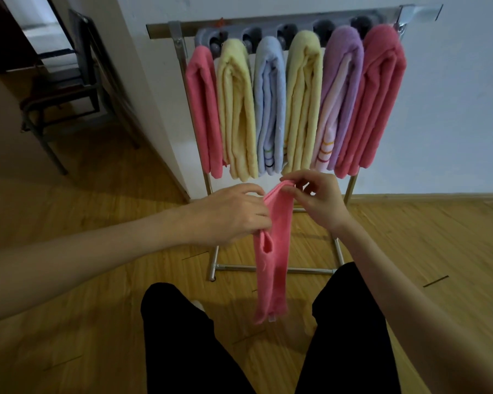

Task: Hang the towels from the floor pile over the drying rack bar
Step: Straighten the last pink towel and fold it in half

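Observation:
A pink towel hangs folded lengthwise between my hands, its lower end near my knees. My left hand grips its left edge a little below the top. My right hand pinches the top fold. Behind them stands the drying rack, a metal frame against the white wall. Several towels hang over its bar: pink, yellow, light blue, yellow, purple and pink. No floor pile shows in view.
The rack's metal base lies on the wooden floor just ahead of my legs in black trousers. A dark metal chair stands at the left by a wall corner. Open wooden floor lies to the right.

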